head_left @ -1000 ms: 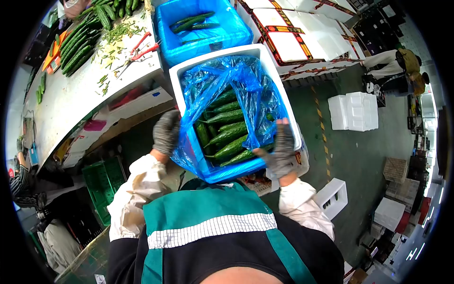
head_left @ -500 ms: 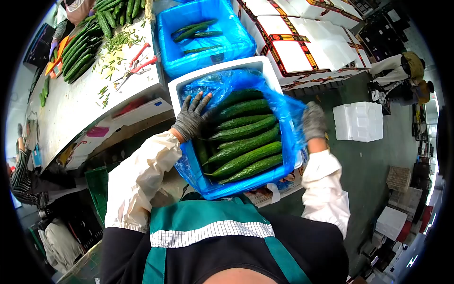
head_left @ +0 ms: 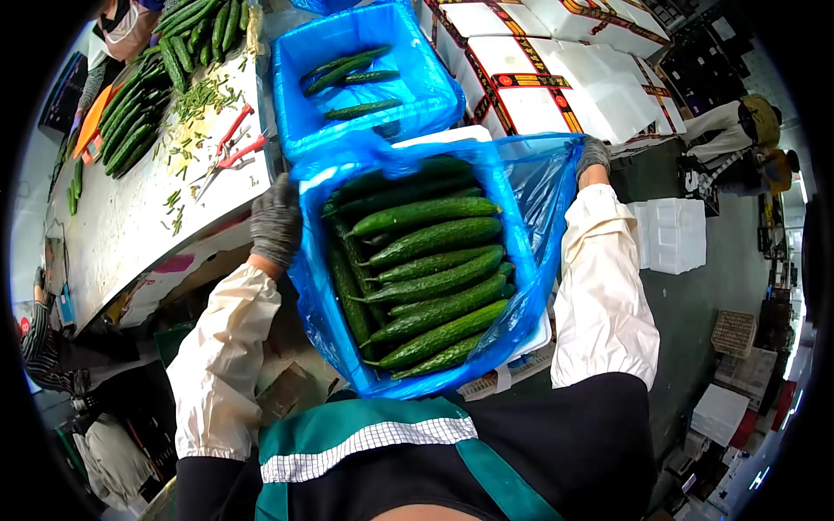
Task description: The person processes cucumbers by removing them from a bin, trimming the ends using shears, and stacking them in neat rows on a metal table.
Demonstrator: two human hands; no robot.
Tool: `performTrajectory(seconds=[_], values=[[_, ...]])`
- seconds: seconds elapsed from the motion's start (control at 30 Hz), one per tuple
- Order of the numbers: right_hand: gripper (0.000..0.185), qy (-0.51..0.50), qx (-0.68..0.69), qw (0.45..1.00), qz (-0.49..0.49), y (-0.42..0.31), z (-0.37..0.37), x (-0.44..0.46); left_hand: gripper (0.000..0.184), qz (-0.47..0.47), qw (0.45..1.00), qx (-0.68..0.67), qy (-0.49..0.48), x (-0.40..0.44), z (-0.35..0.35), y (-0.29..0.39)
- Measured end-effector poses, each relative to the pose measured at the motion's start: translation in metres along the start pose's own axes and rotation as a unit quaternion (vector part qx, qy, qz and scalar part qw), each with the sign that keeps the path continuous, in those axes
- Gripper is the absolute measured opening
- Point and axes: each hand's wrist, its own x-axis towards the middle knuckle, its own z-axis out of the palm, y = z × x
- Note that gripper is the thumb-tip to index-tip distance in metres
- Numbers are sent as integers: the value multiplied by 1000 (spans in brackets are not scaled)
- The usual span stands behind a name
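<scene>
Several green cucumbers (head_left: 434, 273) lie side by side in a white foam box (head_left: 469, 135) lined with a blue plastic bag (head_left: 540, 187). My right hand (head_left: 594, 156), in a grey glove, is closed on the bag's upper right corner and holds it stretched out beyond the box. At the box's left side, my gloved left hand (head_left: 276, 224) is closed at the edge of the bag, its fingertips partly hidden. Folds of the bag cover part of the box's rim.
Behind stands a blue-lined box (head_left: 287, 95) with a few cucumbers. The left table (head_left: 130, 221) bears piled cucumbers (head_left: 135, 122), trimmings and red-handled shears (head_left: 236, 143). Taped foam boxes (head_left: 530, 78) are stacked back right; more foam boxes (head_left: 673, 234) stand on the floor. Other people are at the edges.
My left hand has moved from over the cucumbers to the box's left side. My right hand has risen, pulling the bag's corner outward. More of the cucumbers shows.
</scene>
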Motion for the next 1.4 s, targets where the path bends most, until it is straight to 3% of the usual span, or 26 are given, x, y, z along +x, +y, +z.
performTrajectory(seconds=[0.07, 0.13, 0.2, 0.23, 0.27, 0.33, 0.47, 0.53, 0.57, 0.6, 0.67, 0.7, 0.73, 0.8, 0.87, 0.97, 1.03, 1.1, 1.13, 1.2, 1.23, 1.27, 1.3, 1.33, 1.37, 1.4], values=[[42, 9, 22, 998, 51, 5, 2, 1, 34, -65, 997, -3, -38, 1, 2, -14], [44, 6, 30, 997, 70, -6, 16, 13, 36, -154, 975, -12, -156, 7, -5, -13], [42, 9, -57, 998, -14, -18, 21, 14, 38, -153, 971, -13, -184, 14, -19, -6], [43, 7, 117, 991, 63, -23, 25, 14, 40, -149, 966, -16, -212, 14, -21, -6], [47, 7, 285, 948, 139, -44, 19, -5, 42, -115, 979, -28, -164, 7, -8, -6], [48, -11, 346, 924, 161, -49, 22, 6, 42, -137, 957, -43, -253, 13, -22, 7], [35, 39, 229, 966, 113, -29, 30, 38, 39, -216, 921, -98, -310, 12, 13, 0], [35, 38, 189, 978, 76, -23, 40, 43, 33, -266, 879, -218, -330, 9, 28, -12], [35, 33, 169, 983, 61, -21, 42, 42, 28, -270, 882, -217, -318, -12, 71, -22], [35, 27, 148, 987, 48, -19, 46, 40, 28, -272, 881, -219, -320, -31, 100, -28], [34, 6, 98, 995, 24, -10, 57, 33, 27, -69, 896, -218, -380, -58, 135, -36], [34, -9, 69, 998, 11, -4, 63, 28, 29, 12, 850, -200, -486, -59, 140, -36], [34, -29, 35, 999, 1, 5, 72, 19, 29, 13, 848, -202, -490, -72, 155, -36], [33, -90, -39, 995, -11, 27, 89, -6, 31, -66, 820, -316, -473, -117, 206, -28], [33, -193, -103, 976, 12, 52, 99, -38, 36, -310, 645, -605, -349, -154, 236, -12], [33, -374, -161, 908, 101, 91, 89, -86, 41, -342, 617, -565, -427, -151, 195, 13], [32, -434, -166, 868, 175, 117, 70, -109, 33, -451, 491, -646, -371, -162, 169, 19], [32, -401, -120, 871, 257, 142, 46, -125, 31, -419, 547, -673, -271, -172, 138, 13], [31, -347, -78, 884, 305, 162, 38, -126, 31, -365, 653, -616, -247, -178, 130, 4], [33, -219, -75, 931, 284, 147, 0, -144, 35, -459, 627, -592, -215, -165, 94, -10], [33, -208, -74, 931, 291, 158, -12, -145, 34, -465, 659, -572, -148, -184, 108, -17], [32, -126, -16, 970, 207, 171, -21, -146, 34, -429, 754, -482, -125, -172, 80, -17], [34, -43, 41, 991, 119, 182, -30, -151, 36, -379, 807, -441, -104, -170, 63, -18], [34, 24, 46, 998, 26, 154, -41, -178, 39, -326, 854, -397, -80, -168, 48, -19], [35, 87, 50, 993, -69, 107, -47, -217, 39, -323, 853, -400, -84, -157, 25, -12], [39, 88, 36, 982, -165, 86, -47, -245, 42, -226, 896, -379, -55, -144, -4, 4]])
